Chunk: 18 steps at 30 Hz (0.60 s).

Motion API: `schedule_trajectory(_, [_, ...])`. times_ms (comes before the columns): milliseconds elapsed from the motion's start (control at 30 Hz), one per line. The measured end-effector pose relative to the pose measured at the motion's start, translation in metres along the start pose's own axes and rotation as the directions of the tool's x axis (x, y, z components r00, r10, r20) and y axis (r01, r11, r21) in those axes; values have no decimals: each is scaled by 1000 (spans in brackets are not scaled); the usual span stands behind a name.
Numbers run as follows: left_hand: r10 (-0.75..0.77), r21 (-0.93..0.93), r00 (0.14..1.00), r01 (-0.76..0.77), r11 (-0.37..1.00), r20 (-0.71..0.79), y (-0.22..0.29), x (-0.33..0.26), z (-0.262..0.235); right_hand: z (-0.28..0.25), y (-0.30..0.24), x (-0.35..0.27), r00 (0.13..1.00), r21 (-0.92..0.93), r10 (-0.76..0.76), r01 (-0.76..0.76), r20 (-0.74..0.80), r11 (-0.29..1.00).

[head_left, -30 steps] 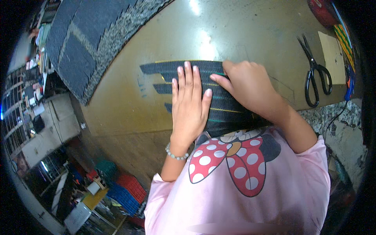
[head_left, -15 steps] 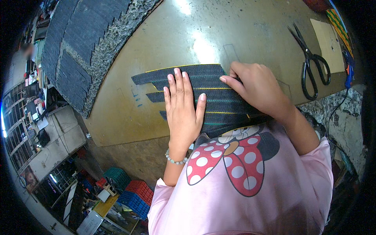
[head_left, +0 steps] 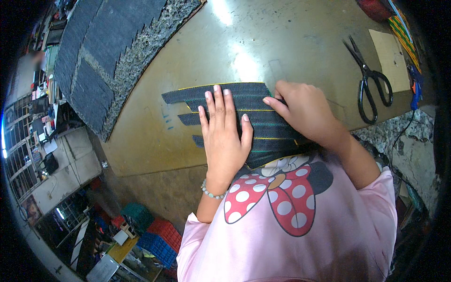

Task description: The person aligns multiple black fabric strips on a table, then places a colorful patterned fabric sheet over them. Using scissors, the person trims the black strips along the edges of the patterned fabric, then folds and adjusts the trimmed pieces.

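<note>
Black woven strips (head_left: 263, 118) with thin yellow and green lines lie side by side on the table, flat, their left ends cut at a slant and stepped. My left hand (head_left: 223, 127) presses on them palm down, fingers stretched and thumb apart. At the right edge of the strips, my right hand (head_left: 305, 108) is closed, its fingers curled and the thumb on top, gripping the upper right edge. Its fingertips are partly hidden. The near edge of the strips reaches my pink shirt.
Black-handled scissors (head_left: 369, 77) lie on the table (head_left: 155, 150) at the right, beside a piece of cardboard (head_left: 390, 58). A blue tool (head_left: 415, 89) with a cord is at the right edge. A large dark, rough-edged slab (head_left: 101, 56) covers the far left.
The view has shifted slightly. Both hands keep nearly the same places on the strips, left flat and right closed at the edge.
</note>
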State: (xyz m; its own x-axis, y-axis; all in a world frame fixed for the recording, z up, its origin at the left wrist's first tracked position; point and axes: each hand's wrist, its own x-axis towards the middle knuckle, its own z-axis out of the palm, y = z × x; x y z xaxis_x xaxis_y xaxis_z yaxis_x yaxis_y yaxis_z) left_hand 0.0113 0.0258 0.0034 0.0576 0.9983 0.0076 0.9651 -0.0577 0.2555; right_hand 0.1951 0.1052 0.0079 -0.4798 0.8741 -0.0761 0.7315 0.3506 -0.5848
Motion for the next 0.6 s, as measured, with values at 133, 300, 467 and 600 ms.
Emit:
schedule_trajectory(133, [113,-108,993,-111,988,15,8,3,5,5,-5,-10,998,-19,7,-8,-61,1000])
schedule_trajectory(300, [93,-82,994,-88,993,52,8,3,8,2,0,-17,996,120,48,-39,-71,992])
schedule_trajectory(467, [88,-79,994,-83,993,61,8,2,8,1,7,-12,998,106,57,-57,3,993])
schedule_trajectory(600, [103,-94,994,-98,991,45,8,3,7,2,6,-7,998,80,65,-66,15,995])
